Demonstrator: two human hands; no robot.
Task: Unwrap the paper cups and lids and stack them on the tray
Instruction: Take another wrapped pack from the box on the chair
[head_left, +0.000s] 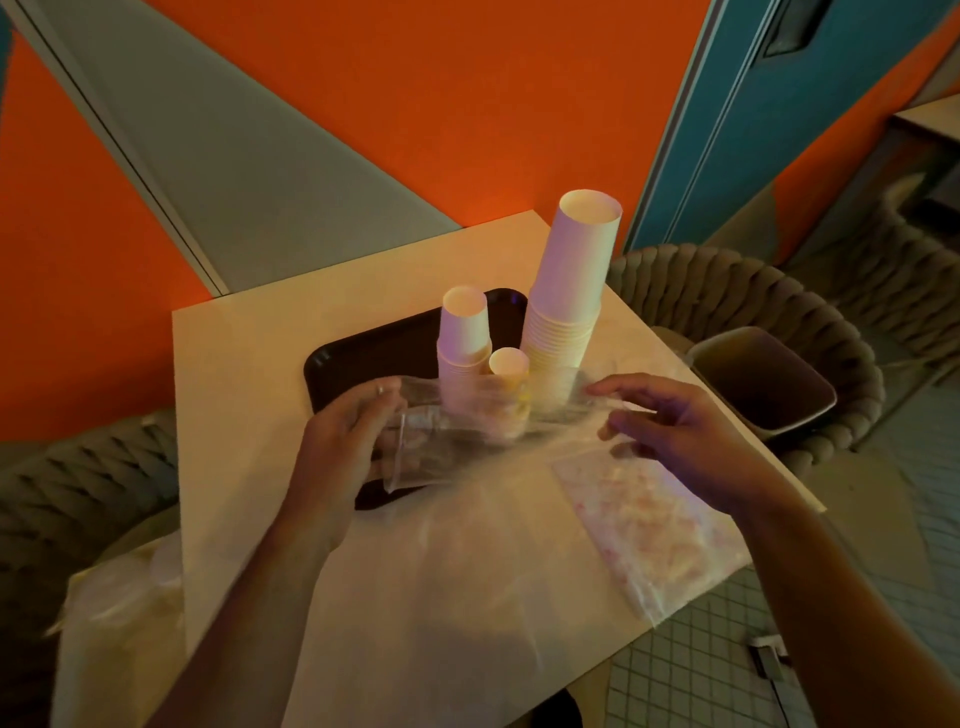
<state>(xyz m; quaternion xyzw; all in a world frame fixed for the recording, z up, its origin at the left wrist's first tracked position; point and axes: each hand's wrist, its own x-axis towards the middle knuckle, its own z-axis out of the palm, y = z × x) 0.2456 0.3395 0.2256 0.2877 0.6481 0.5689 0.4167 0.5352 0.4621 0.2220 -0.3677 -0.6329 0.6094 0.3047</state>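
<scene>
**Clear sleeve stretched between two hands above the tray**

A pale square counter (249, 415) stands against an orange wall (415, 104). On it lies a dark tray (363, 358) carrying three stacks of paper cups: a tall stack (571, 291) at the tray's right edge, a medium stack (464, 332) to its left, and a small stack (508, 362) between and in front of them, its lower part seen only through plastic.

Both hands hold a clear plastic sleeve (467, 431) over the near side of the tray. The left hand (343, 441) grips the sleeve's left end, fingers (382, 400) curled round it; something transparent and round-edged sits inside at that end, but the blur makes it hard to say whether it is a cup or lids. The right hand (675, 426) pinches the sleeve's right end between thumb and curled fingertips, the plastic drawn taut between the two hands.

Loose wrapping (467, 571) spreads across the near part of the counter. Beside it, at the right edge, lies a flat bag of small pale pieces (644, 525). A woven chair (727, 296) stands to the right with a brown bin (763, 379) on its seat, and another woven chair (78, 493) stands to the left.
</scene>
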